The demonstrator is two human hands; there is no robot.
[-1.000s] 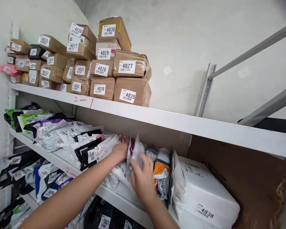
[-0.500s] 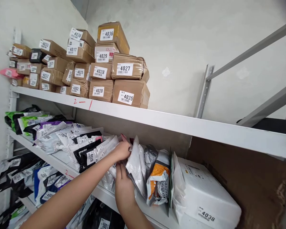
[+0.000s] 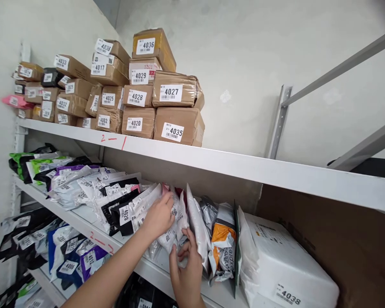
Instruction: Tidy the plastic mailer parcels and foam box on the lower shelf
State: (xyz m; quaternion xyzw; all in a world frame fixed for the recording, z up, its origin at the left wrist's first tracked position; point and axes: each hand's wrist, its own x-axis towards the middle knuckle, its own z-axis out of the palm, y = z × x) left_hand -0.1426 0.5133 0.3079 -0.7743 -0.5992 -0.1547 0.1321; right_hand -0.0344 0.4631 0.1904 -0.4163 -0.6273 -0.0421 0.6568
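My left hand [image 3: 160, 216] reaches into the row of upright mailing bags on the middle shelf. Its fingers are pressed together over the upper part of a white mailing bag [image 3: 167, 240]. My right hand [image 3: 188, 269] is lower and to the right, palm turned up, with thumb and curled fingers apart. Its fingertips are beside the lower end of a slim white bag [image 3: 181, 220], and I cannot tell whether they touch. Right of that leans a larger white bag [image 3: 197, 224]. A pinkish-red bag [image 3: 165, 188] shows behind my left fingers.
Numbered cardboard boxes [image 3: 179, 126] are stacked on the upper shelf [image 3: 231, 164]. An orange-and-grey bag [image 3: 223, 239] and a big white package [image 3: 295, 261] labelled 4038 stand to the right. A black bag [image 3: 125, 216] labelled 4020 stands left. More bags fill the shelf below.
My right hand has come away from between the bags and turned palm up, fingers apart. My left hand has shifted slightly down, and white bags with printed labels now show between the hands.
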